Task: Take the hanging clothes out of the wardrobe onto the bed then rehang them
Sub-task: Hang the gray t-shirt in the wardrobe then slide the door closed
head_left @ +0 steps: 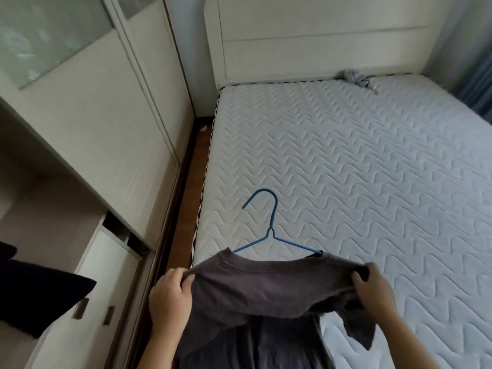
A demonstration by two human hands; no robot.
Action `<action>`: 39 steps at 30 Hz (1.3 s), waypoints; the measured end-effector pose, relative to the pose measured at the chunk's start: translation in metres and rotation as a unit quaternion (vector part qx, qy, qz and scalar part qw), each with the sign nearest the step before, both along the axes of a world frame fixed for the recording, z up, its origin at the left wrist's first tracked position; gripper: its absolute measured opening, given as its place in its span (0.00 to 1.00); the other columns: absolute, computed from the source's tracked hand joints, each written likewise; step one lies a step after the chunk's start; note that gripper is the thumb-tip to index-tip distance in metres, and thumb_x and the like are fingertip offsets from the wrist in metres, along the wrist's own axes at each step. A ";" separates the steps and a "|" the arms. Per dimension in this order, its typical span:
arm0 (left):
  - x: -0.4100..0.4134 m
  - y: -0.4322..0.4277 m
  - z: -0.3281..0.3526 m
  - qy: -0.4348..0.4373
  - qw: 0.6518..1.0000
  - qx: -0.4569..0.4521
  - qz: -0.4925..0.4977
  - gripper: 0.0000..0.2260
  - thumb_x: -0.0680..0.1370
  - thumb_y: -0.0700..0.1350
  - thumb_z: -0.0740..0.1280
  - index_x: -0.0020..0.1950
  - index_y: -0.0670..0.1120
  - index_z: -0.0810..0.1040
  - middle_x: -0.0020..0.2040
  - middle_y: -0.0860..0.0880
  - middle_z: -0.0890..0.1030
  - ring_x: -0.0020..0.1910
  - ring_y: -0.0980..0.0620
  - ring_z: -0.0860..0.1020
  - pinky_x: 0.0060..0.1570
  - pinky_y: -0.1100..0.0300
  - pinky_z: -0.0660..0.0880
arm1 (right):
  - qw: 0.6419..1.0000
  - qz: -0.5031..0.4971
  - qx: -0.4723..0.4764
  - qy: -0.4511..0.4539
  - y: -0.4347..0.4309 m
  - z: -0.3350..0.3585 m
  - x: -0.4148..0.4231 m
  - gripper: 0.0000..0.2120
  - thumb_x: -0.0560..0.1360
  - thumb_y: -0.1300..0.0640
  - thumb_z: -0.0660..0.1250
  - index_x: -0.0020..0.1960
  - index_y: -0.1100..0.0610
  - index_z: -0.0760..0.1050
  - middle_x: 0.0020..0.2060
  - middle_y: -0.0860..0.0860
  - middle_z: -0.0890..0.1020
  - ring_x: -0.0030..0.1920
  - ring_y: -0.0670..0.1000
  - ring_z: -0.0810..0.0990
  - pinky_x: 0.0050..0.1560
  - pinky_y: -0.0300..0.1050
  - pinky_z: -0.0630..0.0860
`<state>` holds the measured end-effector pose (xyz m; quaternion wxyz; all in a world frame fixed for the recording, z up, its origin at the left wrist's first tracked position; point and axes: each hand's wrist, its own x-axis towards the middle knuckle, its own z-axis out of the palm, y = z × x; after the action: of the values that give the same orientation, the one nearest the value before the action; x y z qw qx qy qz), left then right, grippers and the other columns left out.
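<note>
Dark grey-brown cotton T-shirt is held over the near end of the white wave-quilted mattress, collar toward the headboard. Left hand pinches the left shoulder, fingers curled on the fabric. Right hand grasps the bunched right shoulder the same way. Thin blue wire hanger lies flat on the mattress, hook pointing away, both arm ends passing under the collar edge; cannot tell whether they sit inside the neck opening. Judgement: the step in hand is seating the shirt on the hanger. It should go best with the collar kept taut and one shoulder eased over one wire arm at a time, since the light hanger may slide. Mattress is open ahead and to the right. Its left edge drops to a narrow brown floor strip beside the white wardrobe, so work inboard.
</note>
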<state>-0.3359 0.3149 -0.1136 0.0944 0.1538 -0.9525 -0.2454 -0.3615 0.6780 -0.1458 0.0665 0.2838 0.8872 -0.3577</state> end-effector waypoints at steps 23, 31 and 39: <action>0.116 -0.136 0.222 0.345 0.912 -0.167 0.150 0.03 0.74 0.38 0.67 0.44 0.39 0.79 0.38 0.42 0.82 0.37 0.41 0.80 0.36 0.58 0.67 | 0.837 0.361 0.122 0.393 -0.133 0.241 -0.005 0.12 0.74 0.57 0.65 0.34 0.61 0.71 0.31 0.53 0.73 0.33 0.55 0.73 0.33 0.38 0.66; 0.224 -0.219 0.245 0.294 0.925 -0.188 0.150 0.06 0.76 0.42 0.65 0.44 0.39 0.78 0.37 0.44 0.80 0.36 0.41 0.78 0.31 0.58 0.64 | 0.838 0.344 0.072 0.418 -0.235 0.275 0.062 0.16 0.75 0.54 0.65 0.30 0.52 0.66 0.25 0.47 0.71 0.32 0.56 0.71 0.32 0.46 0.62; 0.273 -0.270 0.231 0.203 0.962 -0.100 0.153 0.18 0.78 0.47 0.61 0.66 0.42 0.69 0.60 0.43 0.74 0.61 0.43 0.73 0.59 0.50 0.70 | 0.830 0.338 0.067 0.439 -0.289 0.291 0.103 0.15 0.75 0.53 0.66 0.31 0.54 0.68 0.26 0.52 0.72 0.35 0.56 0.72 0.36 0.45 0.61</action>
<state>-0.0625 0.0450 0.1172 0.3368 0.2347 -0.8982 -0.1572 -0.2589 0.3891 0.1453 -0.2323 -0.2164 0.8853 -0.3398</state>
